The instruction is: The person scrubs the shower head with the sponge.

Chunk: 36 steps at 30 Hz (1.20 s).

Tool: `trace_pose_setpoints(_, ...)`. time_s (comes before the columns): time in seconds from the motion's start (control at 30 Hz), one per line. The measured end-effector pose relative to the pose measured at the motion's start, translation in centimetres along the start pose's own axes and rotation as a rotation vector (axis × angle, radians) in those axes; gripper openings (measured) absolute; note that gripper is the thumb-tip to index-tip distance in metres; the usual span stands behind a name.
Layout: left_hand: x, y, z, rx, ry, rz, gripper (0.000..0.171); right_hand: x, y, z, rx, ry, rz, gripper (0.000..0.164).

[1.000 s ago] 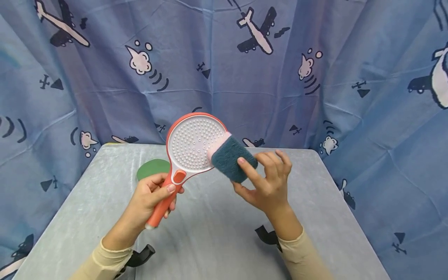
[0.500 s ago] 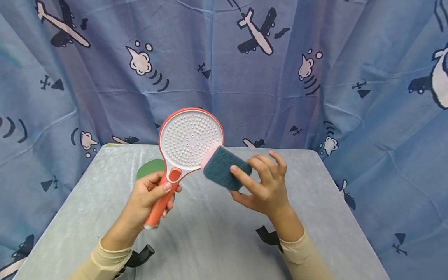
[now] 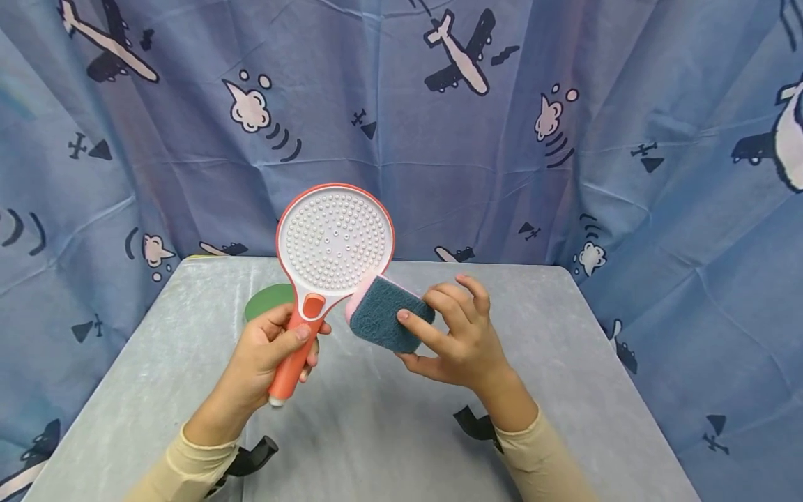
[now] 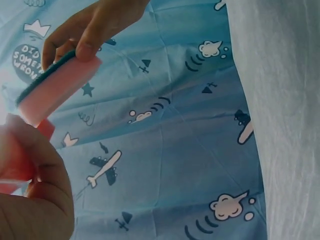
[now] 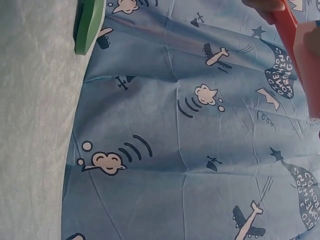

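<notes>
An orange shower head (image 3: 335,240) with a white nozzle face is held up above the table, its face toward the head camera. My left hand (image 3: 260,359) grips its handle, thumb lying along the front below the orange button. In my right hand (image 3: 461,341) is a sponge (image 3: 390,315), pink foam with a dark green scouring layer, pinched at its right end with the index finger on the green side. The sponge's pink left edge meets the lower right rim of the shower head. In the left wrist view the sponge (image 4: 60,90) shows its pink side.
A green round object (image 3: 268,301) stands on the grey table (image 3: 533,362) behind my left hand, partly hidden by it. A blue curtain (image 3: 401,125) printed with airplanes hangs around the table's back and sides. Black straps (image 3: 251,459) stick out at both wrists.
The sponge has slid down and left along the shower head's right side to its lower rim. The shower head has shifted up and left and turned more upright. Both hands keep their hold.
</notes>
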<state>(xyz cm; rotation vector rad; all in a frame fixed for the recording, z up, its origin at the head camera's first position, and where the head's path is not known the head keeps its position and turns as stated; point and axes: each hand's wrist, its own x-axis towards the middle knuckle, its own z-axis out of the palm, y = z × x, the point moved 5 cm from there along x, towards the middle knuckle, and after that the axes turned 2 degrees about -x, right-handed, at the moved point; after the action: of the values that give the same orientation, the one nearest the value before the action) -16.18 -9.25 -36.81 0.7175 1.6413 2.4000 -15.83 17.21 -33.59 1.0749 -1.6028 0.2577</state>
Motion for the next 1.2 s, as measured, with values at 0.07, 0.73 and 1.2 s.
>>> trace_pose_setpoints(0.07, 0.0, 0.0, -0.1, 0.038, -0.015, -0.012, 0.028, 0.0, 0.0, 0.2, -0.018, 0.004, 0.012, 0.053)
trace_pose_setpoints(0.73, 0.3, -0.1, 0.1, 0.171, -0.075, 0.015, 0.070, -0.1, -0.8, 1.1, 0.017, -0.039, 0.066, 0.051)
trace_pose_setpoints(1.2, 0.0, 0.3, 0.0, 0.208, -0.037, 0.034, 0.042, -0.2, -1.2, 1.5, 0.015, -0.081, 0.074, 0.051)
